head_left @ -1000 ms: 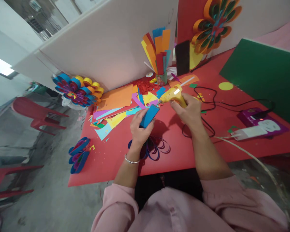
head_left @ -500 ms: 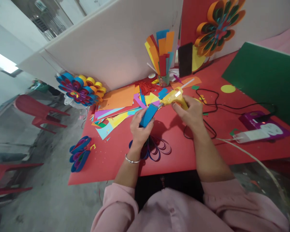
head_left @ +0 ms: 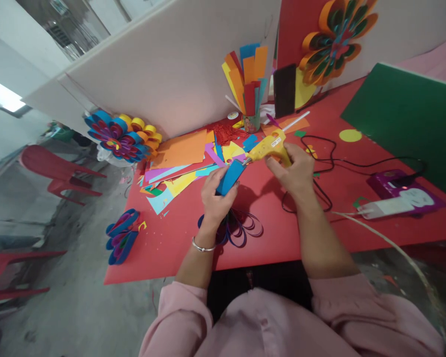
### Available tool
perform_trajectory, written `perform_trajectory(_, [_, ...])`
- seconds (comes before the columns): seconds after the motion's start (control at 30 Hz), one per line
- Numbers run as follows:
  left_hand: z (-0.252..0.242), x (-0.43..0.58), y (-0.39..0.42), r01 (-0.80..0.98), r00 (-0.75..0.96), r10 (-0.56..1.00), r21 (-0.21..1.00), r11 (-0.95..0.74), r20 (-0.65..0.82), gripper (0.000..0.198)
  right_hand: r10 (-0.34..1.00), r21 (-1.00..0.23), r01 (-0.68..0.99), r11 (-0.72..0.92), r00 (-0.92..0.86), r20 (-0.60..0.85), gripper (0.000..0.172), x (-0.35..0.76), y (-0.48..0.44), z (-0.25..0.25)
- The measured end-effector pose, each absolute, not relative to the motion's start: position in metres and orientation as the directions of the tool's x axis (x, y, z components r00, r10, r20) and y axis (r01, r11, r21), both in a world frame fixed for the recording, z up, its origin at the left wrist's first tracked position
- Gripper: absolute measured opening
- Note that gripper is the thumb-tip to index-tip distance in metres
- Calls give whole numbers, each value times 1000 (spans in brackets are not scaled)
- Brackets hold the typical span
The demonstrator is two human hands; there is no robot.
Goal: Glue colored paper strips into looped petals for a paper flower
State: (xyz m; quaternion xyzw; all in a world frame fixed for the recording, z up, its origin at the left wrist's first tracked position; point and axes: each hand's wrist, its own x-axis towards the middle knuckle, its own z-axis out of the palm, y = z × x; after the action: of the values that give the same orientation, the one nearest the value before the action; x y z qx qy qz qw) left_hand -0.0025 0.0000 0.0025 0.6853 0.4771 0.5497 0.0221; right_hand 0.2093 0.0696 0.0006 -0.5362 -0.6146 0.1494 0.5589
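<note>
My left hand (head_left: 214, 198) is closed around a blue paper loop (head_left: 230, 177), raised above the table. In my right hand (head_left: 296, 169) is a yellow glue gun (head_left: 269, 148), with a white glue stick (head_left: 296, 121) poking out of its back end. The gun's nozzle meets the upper end of the blue loop; whether glue is coming out is too small to see. Below my left hand lies a paper-loop flower piece (head_left: 241, 229) in dark blue and purple, partly hidden by the hand and wrist. Another blue and purple petal piece (head_left: 122, 237) rests at the table's left edge.
Cut paper strips and orange sheets (head_left: 184, 148) cover the back left of the red table (head_left: 271, 243). A cup of strips (head_left: 251, 122) and a phone (head_left: 284, 91) stand behind. A black cord (head_left: 332, 161) and purple power strip (head_left: 405, 191) lie right, beside a green board (head_left: 405, 119).
The glue gun has tilted slightly, its glue stick now reaching further up and right. My left hand and the blue loop have shifted a little to the right.
</note>
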Motion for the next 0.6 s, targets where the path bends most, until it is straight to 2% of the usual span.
perform_trajectory(0.23, [5,0,-1,631,-26,655,520,-575,756,40,774,-735,568,370,249,582,32,209,73,-3])
perform_trajectory(0.43, [2,-2,1,687,-58,699,537,-490,712,37,713,-710,591,383,300,634,39,212,74,-7])
perform_trajectory(0.6, [1,-3,2,700,-95,723,563,-439,684,39,703,-670,626,399,260,662,40,212,77,-11])
